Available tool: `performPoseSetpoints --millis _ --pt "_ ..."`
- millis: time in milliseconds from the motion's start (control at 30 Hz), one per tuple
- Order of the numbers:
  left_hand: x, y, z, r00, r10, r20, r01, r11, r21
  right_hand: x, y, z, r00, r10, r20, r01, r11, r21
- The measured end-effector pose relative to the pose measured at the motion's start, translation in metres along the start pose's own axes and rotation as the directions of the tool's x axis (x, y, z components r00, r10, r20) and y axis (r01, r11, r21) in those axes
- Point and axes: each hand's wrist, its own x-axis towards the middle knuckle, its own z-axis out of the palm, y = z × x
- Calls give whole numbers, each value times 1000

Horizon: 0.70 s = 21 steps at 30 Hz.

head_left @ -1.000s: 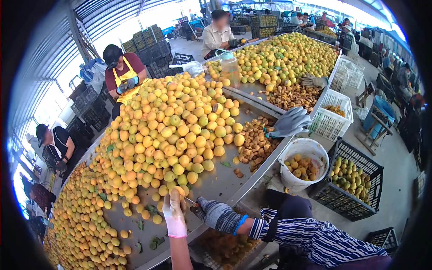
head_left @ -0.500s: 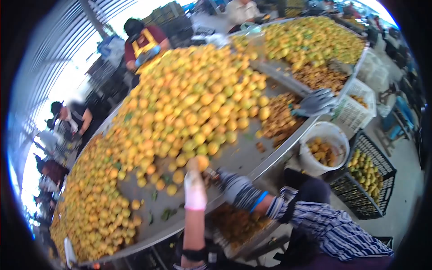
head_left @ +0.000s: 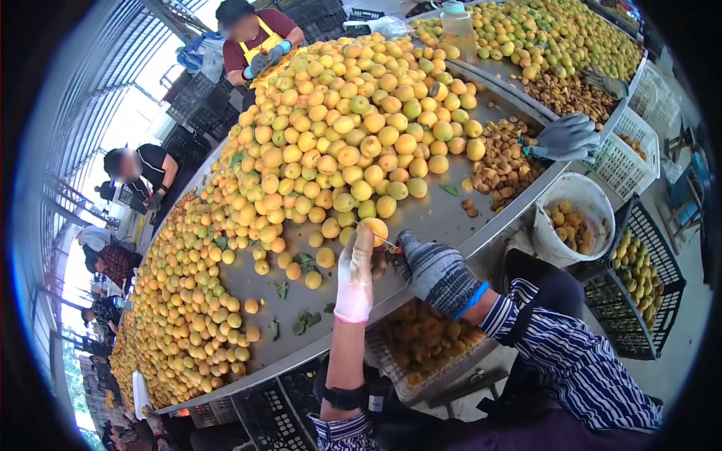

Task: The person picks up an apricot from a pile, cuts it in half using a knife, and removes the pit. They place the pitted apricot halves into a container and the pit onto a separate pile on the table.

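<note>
My left hand (head_left: 356, 274), in a whitish glove with a pink cuff, is closed around an orange-yellow apricot (head_left: 375, 228) above the near edge of the metal table. Just to its right, my right hand (head_left: 440, 272), in a grey knitted glove with a blue cuff, grips a small knife (head_left: 393, 247). The thin metal end reaches to the apricot's lower right side; most of the handle is hidden in the fist. A big heap of apricots (head_left: 331, 135) lies right beyond both hands.
Apricot pieces (head_left: 505, 154) and a grey glove (head_left: 565, 137) lie by the right rim. A white bucket (head_left: 538, 237), a black crate (head_left: 613, 319) and a white basket (head_left: 391, 368) stand below. A co-worker (head_left: 259, 37) works across the heap.
The view has shifted, and everything appears sharper. Both hands stay together at the apricot; the knife's thin end still meets its right side.
</note>
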Motion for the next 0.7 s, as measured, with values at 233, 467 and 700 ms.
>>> performPoseSetpoints --millis 233,467,700 --pt "-1 -1 7 981 -174 -83 164 980 -113 -1 1 0 1000 -10 2 10 998 64" --pt "1 2 6 981 -189 -52 180 974 -137 -3 2 8 998 20 -61 -6 974 225" --pt "6 -15 4 975 -196 -105 187 978 -90 -3 4 11 999 16 -29 -11 985 170"
